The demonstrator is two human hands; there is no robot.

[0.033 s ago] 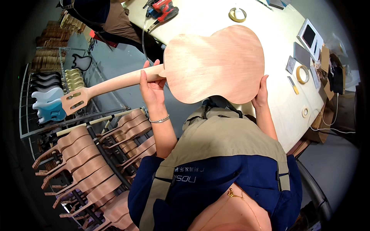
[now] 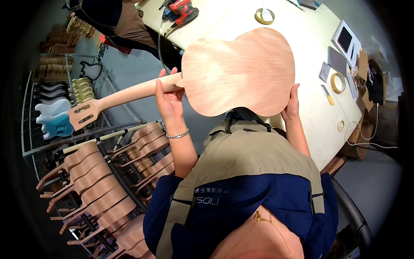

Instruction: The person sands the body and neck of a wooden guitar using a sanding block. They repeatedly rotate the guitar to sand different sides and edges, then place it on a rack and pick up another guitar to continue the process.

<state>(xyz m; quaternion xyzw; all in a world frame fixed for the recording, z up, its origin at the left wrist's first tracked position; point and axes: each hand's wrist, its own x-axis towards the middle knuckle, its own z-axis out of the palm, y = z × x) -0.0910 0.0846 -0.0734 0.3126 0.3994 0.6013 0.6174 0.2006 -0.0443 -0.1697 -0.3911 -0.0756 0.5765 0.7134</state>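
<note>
An unfinished pale wooden guitar [image 2: 237, 71] spans the middle of the view, back facing me, with its neck pointing left to a slotted headstock. My left hand [image 2: 169, 97] is closed on the neck near the heel, thumb over the wood and fingertips showing above it. My right hand [image 2: 291, 103] grips the right edge of the body, thumb upright along the rim and other fingers mostly hidden behind it. The guitar is held in the air above my beige apron [image 2: 250, 151], partly covering the worktable behind it.
The pale worktable [image 2: 312, 142] bears a red power tool [image 2: 180, 11], tape rolls [image 2: 337, 83], a notebook [image 2: 340, 36] and sanding blocks. Another person's dark-clothed body [image 2: 116, 21] is at top left. Racks hold blue, black guitar bodies [image 2: 56, 123] and stacked wooden parts [image 2: 99, 185]. Cardboard and cables lie right.
The guitar and both my hands have shifted very slightly to the left, with the same grip on the neck and body.
</note>
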